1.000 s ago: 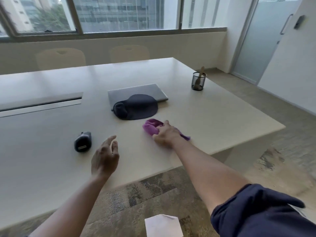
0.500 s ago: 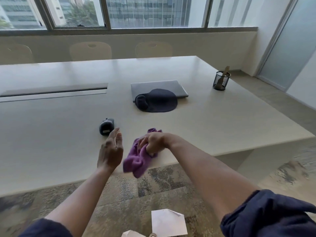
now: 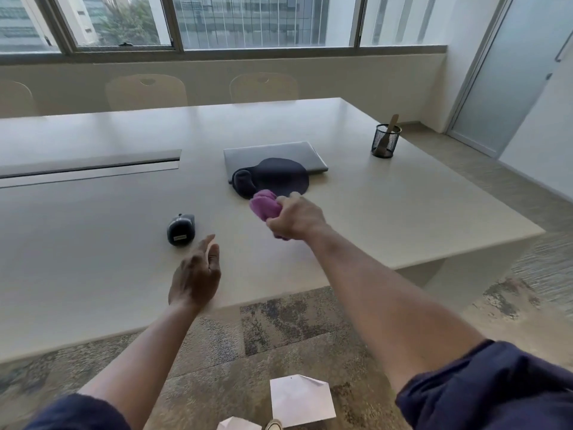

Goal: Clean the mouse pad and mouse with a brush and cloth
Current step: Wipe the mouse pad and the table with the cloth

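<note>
The right hand (image 3: pixel 296 219) is clenched around a bunched purple cloth (image 3: pixel 264 205), held just above the table (image 3: pixel 403 212) at the near edge of the dark mouse pad (image 3: pixel 279 176). Balling the cloth up this way likely gives the person a firm wad to wipe with, and its position suggests the pad is the next surface to be cleaned. The left hand (image 3: pixel 197 274) hangs with fingers straight and relaxed, holding nothing, near the black mouse (image 3: pixel 181 228) but not touching it; it seems ready to pick the mouse up or steady something. The pad lies partly on top of a closed grey laptop (image 3: pixel 276 155), its wrist rest toward the left. Far right on the table stands 1 black mesh cup (image 3: pixel 385 141), with a wooden-handled brush (image 3: pixel 392 121) standing in it, tilted, well apart from both hands.
</note>
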Demonstrator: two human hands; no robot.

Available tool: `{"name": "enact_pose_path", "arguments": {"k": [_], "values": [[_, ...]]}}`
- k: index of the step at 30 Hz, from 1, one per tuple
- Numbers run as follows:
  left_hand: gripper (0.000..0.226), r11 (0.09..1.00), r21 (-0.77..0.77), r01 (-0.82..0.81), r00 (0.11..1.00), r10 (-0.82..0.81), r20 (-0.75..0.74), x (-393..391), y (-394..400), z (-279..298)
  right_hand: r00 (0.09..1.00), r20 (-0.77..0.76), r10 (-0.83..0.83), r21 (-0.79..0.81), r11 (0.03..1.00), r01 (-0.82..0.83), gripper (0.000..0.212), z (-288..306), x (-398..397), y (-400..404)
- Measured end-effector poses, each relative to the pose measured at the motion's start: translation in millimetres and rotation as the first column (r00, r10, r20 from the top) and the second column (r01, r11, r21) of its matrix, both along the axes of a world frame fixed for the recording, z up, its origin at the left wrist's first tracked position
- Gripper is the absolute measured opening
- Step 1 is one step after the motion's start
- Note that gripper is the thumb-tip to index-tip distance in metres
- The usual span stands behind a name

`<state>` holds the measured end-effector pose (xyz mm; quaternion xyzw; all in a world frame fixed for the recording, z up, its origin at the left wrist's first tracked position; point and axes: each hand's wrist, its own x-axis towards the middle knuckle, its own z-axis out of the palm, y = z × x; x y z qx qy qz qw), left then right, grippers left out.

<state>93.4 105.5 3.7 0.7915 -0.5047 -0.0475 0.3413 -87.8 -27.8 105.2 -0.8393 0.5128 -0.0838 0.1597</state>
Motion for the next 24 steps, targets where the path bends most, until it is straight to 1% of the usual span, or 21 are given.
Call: {"name": "enact_pose_path", "arguments": {"k": [1, 3, 6, 11, 15, 18, 20, 24], "values": [[0.043, 1.000, 0.015, 0.006, 1.000, -0.006, 0.014, 0, 0, 0, 1.000, 0.025, 0.010, 0.004, 1.000, -0.010, 0.044, -8, 12, 4], [0.045, 0.999, 0.036, 0.013, 0.999, -0.014, 0.034, -1, -1, -2, 0.999, 0.028, 0.045, -0.027, 0.999, -0.044, 0.050, -24, 34, 10], [0.046, 0.999, 0.041, 0.002, 0.999, -0.003, 0.032, 0, -3, -3, 0.992, -0.030, 0.124, -0.083, 0.988, -0.127, 0.048, -42, 60, 13], [0.048, 0.999, 0.052, 0.014, 0.999, -0.016, 0.041, -1, -6, -5, 0.948, -0.167, 0.271, 0.007, 0.962, -0.274, 0.047, -57, 99, 3], [0.046, 0.997, 0.078, 0.025, 0.995, -0.032, 0.094, 0, -9, -7, 0.927, -0.195, 0.320, -0.008, 0.945, -0.327, 0.045, -60, 125, -12], [0.047, 0.995, 0.094, 0.021, 0.995, -0.030, 0.092, 3, -11, -10, 0.933, -0.209, 0.292, -0.024, 0.953, -0.303, 0.046, -60, 142, -21], [0.048, 0.994, 0.111, 0.017, 0.996, -0.027, 0.089, 5, -11, -10, 0.951, -0.199, 0.236, -0.033, 0.969, -0.247, 0.047, -61, 146, -24], [0.048, 0.992, 0.126, 0.008, 0.995, -0.020, 0.096, 7, -13, -11, 0.988, -0.122, 0.099, -0.055, 0.993, -0.106, 0.046, -67, 131, -24]]}}
